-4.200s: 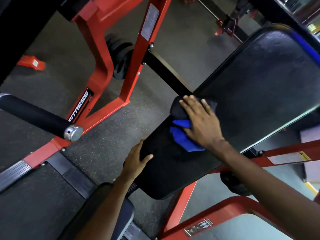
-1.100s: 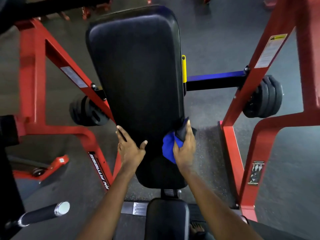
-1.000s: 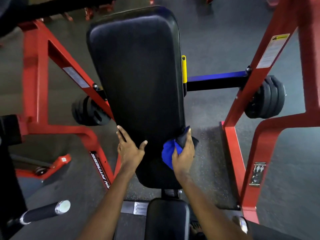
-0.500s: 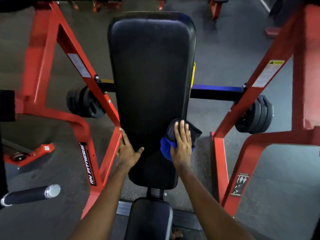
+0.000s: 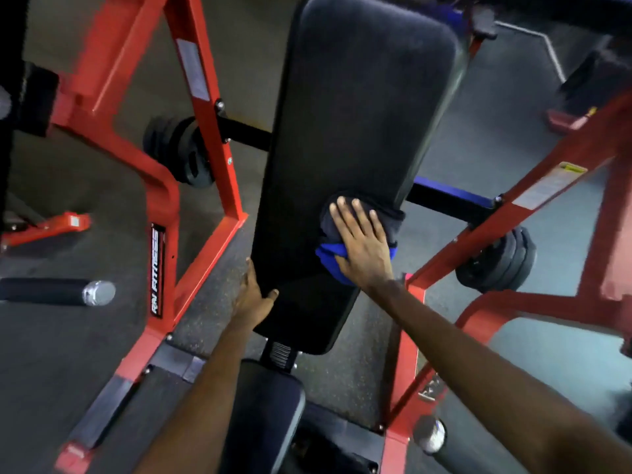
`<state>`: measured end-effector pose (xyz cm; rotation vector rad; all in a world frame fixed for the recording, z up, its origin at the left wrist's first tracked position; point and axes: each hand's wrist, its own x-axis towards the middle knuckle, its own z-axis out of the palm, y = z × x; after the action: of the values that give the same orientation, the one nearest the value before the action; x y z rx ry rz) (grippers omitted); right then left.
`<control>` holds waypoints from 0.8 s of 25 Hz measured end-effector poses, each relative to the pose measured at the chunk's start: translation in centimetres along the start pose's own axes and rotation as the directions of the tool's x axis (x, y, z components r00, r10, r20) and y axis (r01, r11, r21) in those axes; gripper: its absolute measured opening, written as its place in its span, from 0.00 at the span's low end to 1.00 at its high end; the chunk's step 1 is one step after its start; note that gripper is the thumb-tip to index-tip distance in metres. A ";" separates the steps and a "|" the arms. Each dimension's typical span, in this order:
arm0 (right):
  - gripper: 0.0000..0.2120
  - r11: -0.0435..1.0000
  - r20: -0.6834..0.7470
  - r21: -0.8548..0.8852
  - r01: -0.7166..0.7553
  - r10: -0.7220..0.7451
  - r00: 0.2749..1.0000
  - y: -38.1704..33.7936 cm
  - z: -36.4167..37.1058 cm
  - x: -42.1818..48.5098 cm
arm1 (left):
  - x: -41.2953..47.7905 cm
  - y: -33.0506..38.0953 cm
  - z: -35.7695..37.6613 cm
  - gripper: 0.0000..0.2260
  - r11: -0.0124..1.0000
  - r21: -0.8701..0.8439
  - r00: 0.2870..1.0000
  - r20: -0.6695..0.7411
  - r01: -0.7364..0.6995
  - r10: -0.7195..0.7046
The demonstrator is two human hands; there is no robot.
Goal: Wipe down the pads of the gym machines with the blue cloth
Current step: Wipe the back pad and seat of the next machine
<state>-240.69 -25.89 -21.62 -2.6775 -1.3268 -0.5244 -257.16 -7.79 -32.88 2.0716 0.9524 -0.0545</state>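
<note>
Just right of centre frame, the right hand [image 5: 364,249] pressed the bunched blue cloth [image 5: 330,260] against the right side of the long black back pad [image 5: 359,97], its fingers straight and spread. The left hand [image 5: 254,297] braced the pad's lower left edge, fingers straight along it and thumb on its face.

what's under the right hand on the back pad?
The blue cloth, bunched, pressed by the flat right hand against the black back pad near one side edge. Blue folds show by the thumb, darker folds past the fingertips. The pad surface beneath is covered.
</note>
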 end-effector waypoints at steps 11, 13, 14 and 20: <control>0.37 0.750 0.332 -0.101 0.653 -0.593 0.733 -8.5 10.0 1.1 | 0.7 -8.8 8.3 0.52 0.934 -0.327 0.966 -0.163 0.140 -0.202; 0.43 0.763 0.315 -0.135 0.633 -0.573 0.757 -6.2 8.0 2.0 | 0.6 -9.0 8.6 0.50 0.922 -0.356 0.968 -0.138 0.149 -0.210; 0.43 0.762 0.314 -0.155 0.629 -0.566 0.763 -5.5 7.1 2.3 | 0.5 -9.5 8.7 0.50 0.913 -0.380 0.970 -0.124 0.151 -0.211; 0.36 0.657 0.381 -0.237 0.716 -0.615 0.691 -12.2 12.1 3.3 | -0.3 -12.3 11.6 0.51 0.866 -0.482 0.965 -0.137 0.133 -0.225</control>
<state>-245.33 -12.98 -32.40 -2.4830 -2.5888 -0.5155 -262.04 -11.72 -48.55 1.5529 1.1453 0.2594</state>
